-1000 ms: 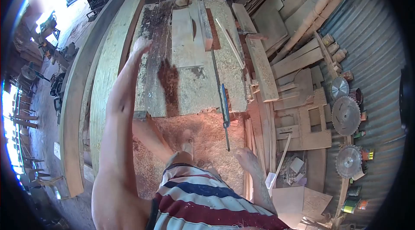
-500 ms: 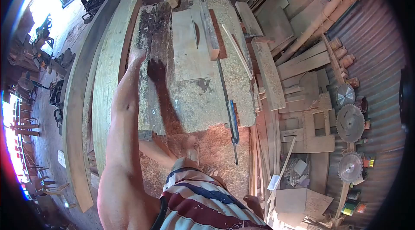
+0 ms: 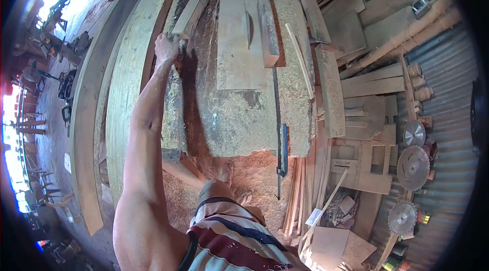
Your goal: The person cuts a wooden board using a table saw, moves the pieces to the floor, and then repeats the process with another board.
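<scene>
My left hand is stretched far forward over the left side of the worktable. Its fingers look loosely bent and apart, right by the near end of a long squared wooden beam. Whether the fingertips touch the beam is hard to make out. The beam lies lengthwise on the worktable, whose top is worn and dusted with shavings. To its right are a pale flat board and a shorter block of wood. My right hand is out of sight.
A long bar clamp runs down the table's right part, beside a thin wooden strip. Thick planks stand along the left. Offcuts and circular saw blades line the right wall. Sawdust covers the floor.
The beam has come nearer and to the left, its near end now at my left hand. My right hand, low on the right before, has left the view. The view has shifted slightly.
</scene>
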The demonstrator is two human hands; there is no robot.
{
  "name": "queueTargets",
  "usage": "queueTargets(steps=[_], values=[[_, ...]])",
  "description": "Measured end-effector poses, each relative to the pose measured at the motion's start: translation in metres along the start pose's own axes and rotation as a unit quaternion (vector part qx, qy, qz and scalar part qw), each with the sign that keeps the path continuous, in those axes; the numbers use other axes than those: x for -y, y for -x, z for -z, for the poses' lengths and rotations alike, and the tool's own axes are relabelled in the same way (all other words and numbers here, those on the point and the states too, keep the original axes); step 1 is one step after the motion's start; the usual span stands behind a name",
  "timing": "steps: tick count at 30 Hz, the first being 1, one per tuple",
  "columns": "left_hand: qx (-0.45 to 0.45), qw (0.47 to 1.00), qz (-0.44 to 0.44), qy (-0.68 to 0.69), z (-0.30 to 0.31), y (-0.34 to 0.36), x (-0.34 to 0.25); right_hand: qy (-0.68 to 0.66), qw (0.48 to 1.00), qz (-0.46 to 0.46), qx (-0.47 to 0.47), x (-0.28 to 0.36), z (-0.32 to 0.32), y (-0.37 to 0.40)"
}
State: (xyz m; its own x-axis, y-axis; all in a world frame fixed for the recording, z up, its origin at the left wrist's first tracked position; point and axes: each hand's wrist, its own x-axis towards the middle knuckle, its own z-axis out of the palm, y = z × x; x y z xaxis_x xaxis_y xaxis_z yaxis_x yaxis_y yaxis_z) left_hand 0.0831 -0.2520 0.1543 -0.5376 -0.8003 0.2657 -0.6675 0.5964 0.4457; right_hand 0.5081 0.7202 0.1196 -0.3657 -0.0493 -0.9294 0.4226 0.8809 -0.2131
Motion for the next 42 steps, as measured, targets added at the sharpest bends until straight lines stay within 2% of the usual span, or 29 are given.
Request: queueTargets(steps=[2, 3, 7, 10, 11, 14, 15, 18, 20, 21, 22, 24, 25, 26, 28, 29, 32, 33, 34, 36, 37, 38, 40, 41, 42], values=[[-0.014, 0.999, -0.031, -0.036, -0.013, -0.001, 0.003, 0.003, 1.000, -0.009, 0.008, 0.003, 0.010, 0.004], [0.023, 0.998, -0.004, -0.053, -0.023, -0.005, 0.005, 0.004, 1.000, -0.016, 0.012, 0.005, 0.013, 0.007], [0.070, 0.985, 0.049, -0.152, -0.049, 0.004, 0.028, 0.009, 0.999, -0.036, 0.029, 0.011, 0.031, 0.007], [0.190, 0.950, 0.122, -0.216, -0.038, 0.012, 0.045, 0.016, 0.998, -0.051, 0.034, 0.008, 0.041, 0.010], [0.164, 0.947, 0.106, -0.253, -0.032, 0.023, 0.042, 0.016, 0.998, -0.054, 0.035, 0.006, 0.044, 0.010], [0.241, 0.932, 0.134, -0.237, -0.026, 0.019, 0.055, 0.023, 0.998, -0.052, 0.036, 0.001, 0.055, 0.003], [0.231, 0.941, 0.118, -0.216, -0.021, 0.032, 0.048, 0.023, 0.998, -0.051, 0.037, -0.002, 0.058, 0.003], [0.317, 0.931, 0.164, -0.079, -0.009, 0.079, 0.013, 0.027, 0.999, -0.025, 0.028, -0.016, 0.079, 0.006], [0.207, 0.967, 0.148, -0.019, 0.005, 0.148, -0.023, 0.048, 0.998, 0.028, 0.030, -0.022, 0.097, -0.004], [0.184, 0.970, 0.162, 0.007, 0.009, 0.187, -0.036, 0.134, 0.986, 0.085, 0.045, -0.025, 0.111, -0.022], [0.163, 0.973, 0.162, 0.018, 0.010, 0.232, -0.045, -0.011, 0.996, 0.053, 0.077, 0.008, 0.126, -0.018], [0.123, 0.981, 0.145, 0.025, 0.014, 0.323, -0.061, 0.011, 0.997, 0.071, 0.036, 0.120, 0.140, -0.005], [0.141, 0.976, 0.165, 0.028, 0.028, 0.368, -0.072, -0.068, 0.967, 0.245, 0.032, 0.140, 0.140, -0.017], [0.163, 0.968, 0.189, 0.031, 0.046, 0.416, -0.083, -0.128, 0.953, 0.261, 0.083, 0.194, 0.143, -0.007], [0.199, 0.948, 0.243, 0.041, 0.094, 0.502, -0.103, -0.132, 0.939, 0.308, 0.075, 0.286, 0.137, 0.015], [0.214, 0.934, 0.283, 0.044, 0.121, 0.543, -0.112, -0.067, 0.946, 0.294, 0.116, 0.314, 0.133, 0.012], [0.276, 0.905, 0.320, 0.055, 0.219, 0.644, -0.111, -0.140, 0.836, 0.468, 0.252, 0.322, 0.065, -0.155], [0.219, 0.936, 0.271, 0.038, 0.235, 0.691, -0.099, -0.277, 0.830, 0.334, 0.350, 0.327, 0.045, -0.207], [0.196, 0.944, 0.265, 0.017, 0.254, 0.735, -0.090, -0.203, 0.842, 0.376, 0.329, 0.354, 0.032, -0.192], [0.165, 0.962, 0.216, -0.017, 0.287, 0.801, -0.083, -0.238, 0.828, 0.364, 0.353, 0.396, 0.010, -0.117], [0.200, 0.949, 0.243, -0.005, 0.309, 0.831, -0.081, -0.340, 0.806, 0.290, 0.389, 0.407, -0.004, -0.094], [0.187, 0.952, 0.242, 0.003, 0.334, 0.872, -0.079, -0.329, 0.838, 0.259, 0.351, 0.386, -0.012, -0.093], [0.149, 0.958, 0.242, 0.026, 0.358, 0.934, -0.080, -0.303, 0.852, 0.231, 0.360, 0.342, -0.027, -0.097], [0.122, 0.923, 0.354, 0.093, 0.369, 0.966, -0.077, -0.286, 0.857, 0.205, 0.376, 0.317, -0.038, -0.082], [0.147, 0.898, 0.406, 0.088, 0.378, 0.999, -0.074, -0.271, 0.866, 0.176, 0.381, 0.283, -0.042, -0.066]])
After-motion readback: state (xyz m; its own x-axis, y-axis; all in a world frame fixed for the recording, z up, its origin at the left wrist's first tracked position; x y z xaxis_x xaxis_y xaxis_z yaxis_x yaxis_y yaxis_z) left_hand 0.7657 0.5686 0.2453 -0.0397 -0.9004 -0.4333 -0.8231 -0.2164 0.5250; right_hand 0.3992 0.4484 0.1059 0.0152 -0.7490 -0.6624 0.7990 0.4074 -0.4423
